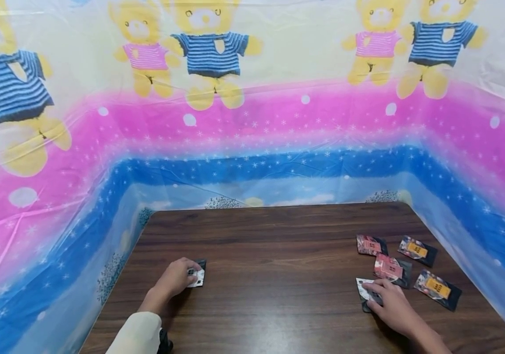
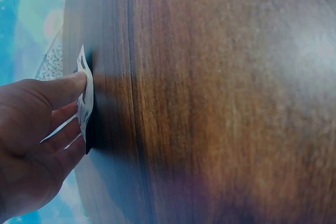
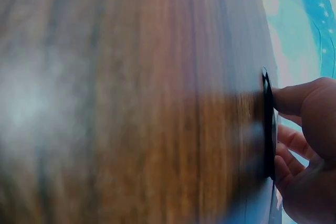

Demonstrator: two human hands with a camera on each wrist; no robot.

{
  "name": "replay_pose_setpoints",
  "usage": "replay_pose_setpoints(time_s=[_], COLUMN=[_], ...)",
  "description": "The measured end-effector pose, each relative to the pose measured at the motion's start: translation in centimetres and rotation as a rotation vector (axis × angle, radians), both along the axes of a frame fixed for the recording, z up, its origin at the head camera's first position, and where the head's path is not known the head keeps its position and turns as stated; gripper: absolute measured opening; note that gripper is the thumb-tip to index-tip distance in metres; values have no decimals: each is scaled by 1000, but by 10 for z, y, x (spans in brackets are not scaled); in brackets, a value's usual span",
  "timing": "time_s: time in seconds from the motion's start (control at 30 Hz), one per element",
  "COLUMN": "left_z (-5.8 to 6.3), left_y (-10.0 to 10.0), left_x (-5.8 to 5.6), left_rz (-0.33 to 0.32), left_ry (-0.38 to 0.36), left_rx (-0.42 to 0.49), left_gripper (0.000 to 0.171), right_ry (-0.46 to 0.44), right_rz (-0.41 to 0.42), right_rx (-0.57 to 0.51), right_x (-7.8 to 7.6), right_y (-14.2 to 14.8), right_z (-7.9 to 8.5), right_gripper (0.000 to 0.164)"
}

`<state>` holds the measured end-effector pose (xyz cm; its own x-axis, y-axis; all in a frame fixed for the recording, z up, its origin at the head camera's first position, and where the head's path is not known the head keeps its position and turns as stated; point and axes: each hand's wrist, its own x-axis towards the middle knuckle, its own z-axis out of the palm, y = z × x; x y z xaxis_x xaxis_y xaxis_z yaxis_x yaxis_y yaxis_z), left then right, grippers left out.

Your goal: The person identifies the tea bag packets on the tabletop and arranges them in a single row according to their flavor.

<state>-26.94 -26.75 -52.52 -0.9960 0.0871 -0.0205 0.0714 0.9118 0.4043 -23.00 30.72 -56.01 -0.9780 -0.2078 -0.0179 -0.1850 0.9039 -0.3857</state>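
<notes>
Left hand (image 1: 174, 278): part-closed; we grip a black-and-white sachet (image 1: 199, 279), table's left
Right hand (image 1: 390, 302): likewise gripping our second sachet (image 1: 369, 296), table's right
Table (image 1: 270, 265): dark wood grain
Teddy-bear cloth (image 1: 257, 120): behind table

Curtained-off nook, wider room hidden — teddy-bear-printed fabric (image 1: 279, 118) on three sides, around a wood-grain tabletop (image 1: 274, 260)

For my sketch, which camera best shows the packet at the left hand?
The head view: the packet shows its printed face, partly under the left hand. The left wrist view shows it nearly edge-on; the right wrist view lacks it.
</notes>
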Motion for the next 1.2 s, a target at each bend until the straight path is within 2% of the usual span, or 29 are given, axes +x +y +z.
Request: replay_pose_setpoints(time_s=[0.33, 0.53, 0.87, 1.07, 1.2], left_z=[0, 3, 0, 2, 4], left_y=[0, 1, 0, 0, 1], left_x=[1, 3, 5, 5, 2], left_rz=[-9, 6, -14, -19, -30], left_ry=[17, 5, -6, 3, 6], left_rx=[2, 21, 12, -1, -6], left_gripper=[17, 18, 17, 17, 17], right_ry=[-36, -9, -1, 67, 71], right_rz=[-7, 7, 5, 24, 24], right_rx=[4, 3, -1, 6, 21], right_x=[-6, -10, -13, -15, -18], right_y=[-8, -15, -31, -42, -48], right_z=[-1, -2, -3, -2, -2], right_gripper=[43, 44, 43, 42, 43])
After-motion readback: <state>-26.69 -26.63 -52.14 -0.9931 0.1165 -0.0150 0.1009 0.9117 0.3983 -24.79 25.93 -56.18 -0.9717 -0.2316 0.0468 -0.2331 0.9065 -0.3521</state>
